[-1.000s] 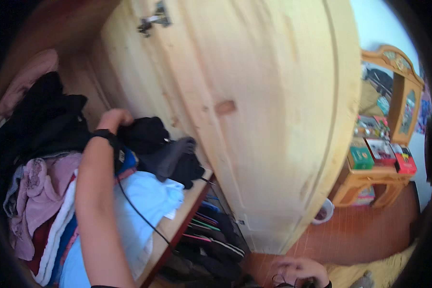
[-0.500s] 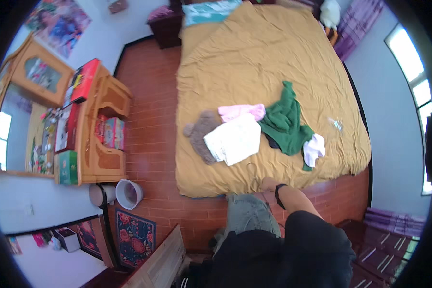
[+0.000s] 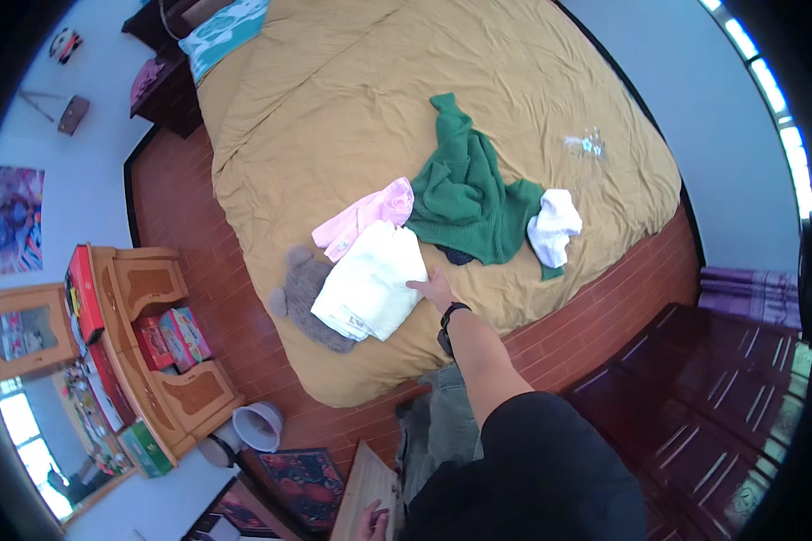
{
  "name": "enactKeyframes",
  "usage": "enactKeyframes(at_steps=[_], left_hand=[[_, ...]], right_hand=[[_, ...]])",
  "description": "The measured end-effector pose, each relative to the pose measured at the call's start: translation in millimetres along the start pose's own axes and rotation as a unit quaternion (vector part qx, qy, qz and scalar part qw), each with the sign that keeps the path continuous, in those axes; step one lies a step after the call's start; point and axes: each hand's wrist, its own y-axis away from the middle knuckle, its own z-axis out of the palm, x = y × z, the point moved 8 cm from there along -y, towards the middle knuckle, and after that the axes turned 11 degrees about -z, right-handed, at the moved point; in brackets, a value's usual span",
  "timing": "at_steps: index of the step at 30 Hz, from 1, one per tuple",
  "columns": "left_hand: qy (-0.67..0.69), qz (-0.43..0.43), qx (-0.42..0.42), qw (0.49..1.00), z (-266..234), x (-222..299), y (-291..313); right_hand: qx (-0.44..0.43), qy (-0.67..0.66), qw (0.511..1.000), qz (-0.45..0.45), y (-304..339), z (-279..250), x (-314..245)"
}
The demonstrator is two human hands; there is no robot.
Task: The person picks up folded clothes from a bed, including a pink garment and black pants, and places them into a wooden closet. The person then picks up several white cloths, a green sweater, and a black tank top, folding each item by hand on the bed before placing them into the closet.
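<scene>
My right hand (image 3: pixel 437 288), with a dark watch on the wrist, reaches over the bed. Its thumb and a finger are apart at the right edge of a white folded cloth (image 3: pixel 370 281). Beneath and left of that cloth lies a grey-brown fluffy item (image 3: pixel 303 287). A pink folded garment (image 3: pixel 361 216) touches its far side. Right of these a green ribbed sweater (image 3: pixel 469 198) is spread loosely, a dark cloth (image 3: pixel 456 256) peeking from under it. A crumpled white cloth (image 3: pixel 555 225) rests by its right end. My left hand (image 3: pixel 372 521) hangs low at the bottom edge, fingers loosely bent, nothing visible in them.
The bed has a mustard sheet (image 3: pixel 334 108) and a teal pillow (image 3: pixel 226 38). A small clear packet (image 3: pixel 588 144) lies far right. Left stand a wooden dresser (image 3: pixel 167 352) and a grey bucket (image 3: pixel 258 427). A dark glossy cabinet (image 3: pixel 668 397) is at right, a wooden board (image 3: pixel 367 482) near me.
My right hand has moved from the bed's near edge forward to the white folded cloth. My left hand has come into view. The view has turned and come closer to the bed.
</scene>
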Motion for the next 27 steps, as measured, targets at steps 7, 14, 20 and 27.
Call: enactKeyframes(at_steps=[7,14,20,27], left_hand=[[-0.198,-0.121,0.001,0.973,3.3,19.0,-56.3],[0.066,-0.004,-0.070,0.995,22.3,87.8,-178.7],[0.627,-0.022,-0.215,0.748,31.4,151.0,-271.1],[0.538,0.225,-0.025,0.812,-52.6,267.7,-173.8]], right_hand=[[-0.090,-0.246,0.963,0.064,29.9,18.2,-24.5],[-0.190,-0.234,0.952,-0.051,93.3,14.2,-130.9],[-0.495,-0.153,0.830,-0.207,219.1,4.3,-276.4],[-0.538,-0.181,0.803,-0.180,283.8,-20.4,-339.5]])
